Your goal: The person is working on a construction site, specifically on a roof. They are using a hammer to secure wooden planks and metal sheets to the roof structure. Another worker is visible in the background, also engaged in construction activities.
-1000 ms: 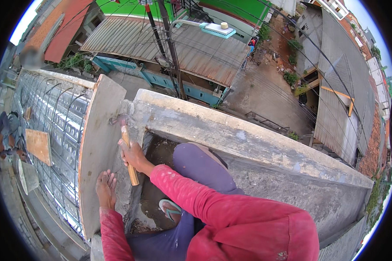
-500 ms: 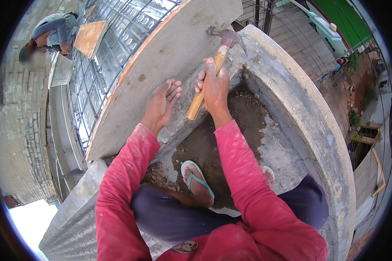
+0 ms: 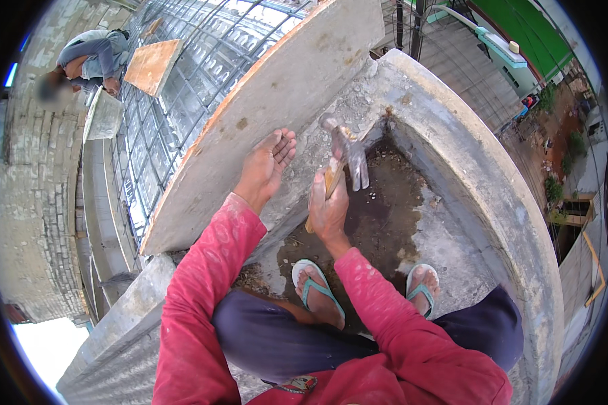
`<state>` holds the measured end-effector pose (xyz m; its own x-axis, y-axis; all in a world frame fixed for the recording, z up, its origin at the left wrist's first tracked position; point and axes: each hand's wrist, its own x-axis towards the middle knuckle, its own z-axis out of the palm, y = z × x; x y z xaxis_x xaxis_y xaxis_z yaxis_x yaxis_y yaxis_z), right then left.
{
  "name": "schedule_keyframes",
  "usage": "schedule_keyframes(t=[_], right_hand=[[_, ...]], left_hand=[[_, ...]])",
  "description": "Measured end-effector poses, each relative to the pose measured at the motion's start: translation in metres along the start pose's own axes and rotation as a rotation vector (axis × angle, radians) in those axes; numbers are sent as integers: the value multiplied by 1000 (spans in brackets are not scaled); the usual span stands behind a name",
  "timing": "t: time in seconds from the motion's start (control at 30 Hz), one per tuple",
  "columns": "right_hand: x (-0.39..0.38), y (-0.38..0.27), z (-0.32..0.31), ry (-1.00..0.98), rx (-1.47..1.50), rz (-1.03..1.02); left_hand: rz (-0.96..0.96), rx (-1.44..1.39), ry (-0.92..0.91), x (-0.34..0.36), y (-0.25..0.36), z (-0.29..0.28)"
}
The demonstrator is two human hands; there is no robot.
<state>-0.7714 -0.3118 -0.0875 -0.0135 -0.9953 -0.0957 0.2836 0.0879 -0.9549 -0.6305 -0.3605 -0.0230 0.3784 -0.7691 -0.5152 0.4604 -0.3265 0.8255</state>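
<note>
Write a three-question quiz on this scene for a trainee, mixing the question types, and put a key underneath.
1. What does the right hand grip?
A) a trowel with a flat blade
B) a claw hammer with a wooden handle and metal head
C) a long steel crowbar

2. True or false: the person's feet are bare.

3. Fill in the blank: the hand nearer the long, flat grey panel with an orange-brown edge is the ____ one.

Key:
1. B
2. False: white flip-flops with turquoise straps are worn.
3. Left; the left hand has its fingers unclenched and holds nothing.
</note>
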Motion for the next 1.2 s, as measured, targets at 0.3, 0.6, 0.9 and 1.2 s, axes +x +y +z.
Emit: schedule_keyframes(t=[0.3,0.6,0.9,1.2], right_hand=[[-33,23,22,-187,-165,142],[-29,30,32,-124,-60,30],[2,2,18,-208,1063,856],[19,15,18,-447,1378,982]], left_hand=[[-18,-33,0,4,2,-7],[-24,-28,1,4,7,-3],[-1,169,-113,-19,25,-3],[1464,2035,472,-86,95,30]])
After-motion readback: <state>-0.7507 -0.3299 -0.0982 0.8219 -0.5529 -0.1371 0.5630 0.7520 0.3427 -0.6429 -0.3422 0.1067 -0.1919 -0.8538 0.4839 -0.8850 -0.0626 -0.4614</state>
